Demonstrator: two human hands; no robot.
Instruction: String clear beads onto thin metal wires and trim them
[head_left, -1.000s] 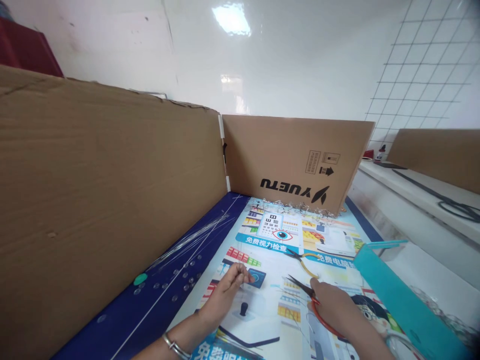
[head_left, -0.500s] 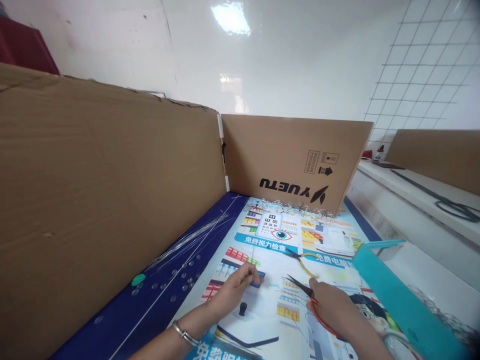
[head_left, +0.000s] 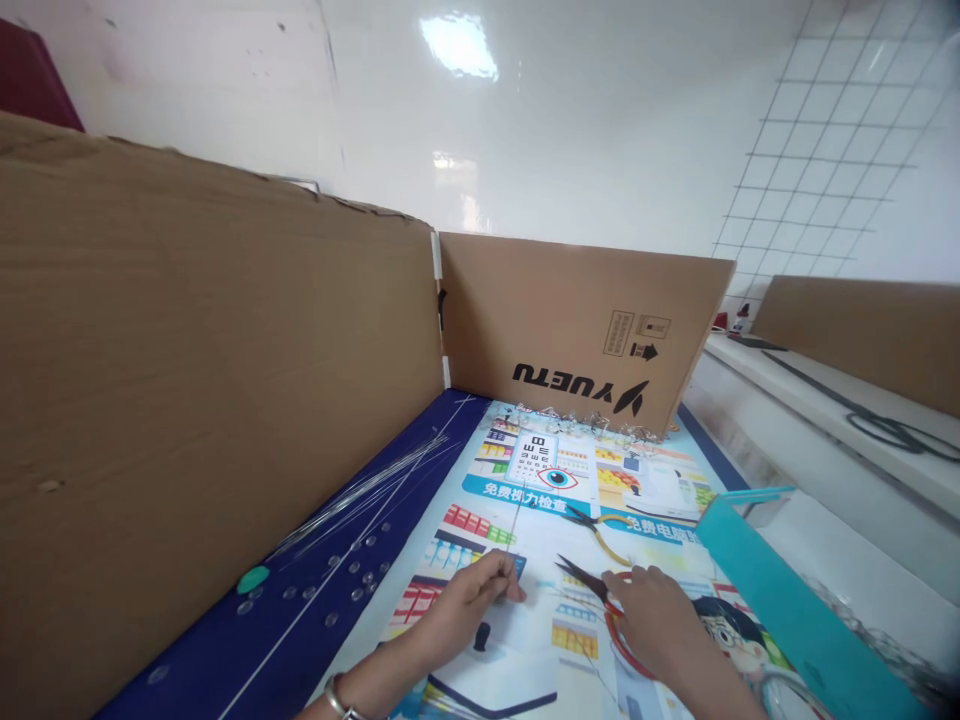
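So, scissors [head_left: 598,588] + upside-dn YUETU cdbd [head_left: 570,310]

Left hand [head_left: 478,592]: lower centre, curled; forearm [head_left: 394,662] slanting up rightward. Right hand [head_left: 654,612]: lower right, curled, back upward.

Blue-and-white flat printed sheet [head_left: 536,550]: multicoloured shelf pattern. Over sheet: red-handled, black-bladed metal scissors [head_left: 607,598]. On sheet: yellow-handled pliers [head_left: 595,523]. Right of sheet: teal rectangular box [head_left: 795,600].

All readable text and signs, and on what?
"YUETU", upside down: cardboard panel.
Arrow: same panel; boxed print beside it too small.
"免费视力检查": poster.
"免费电脑…": poster, rest blurred or hidden.
Rotated E's: poster's eye chart; lower rows too small.
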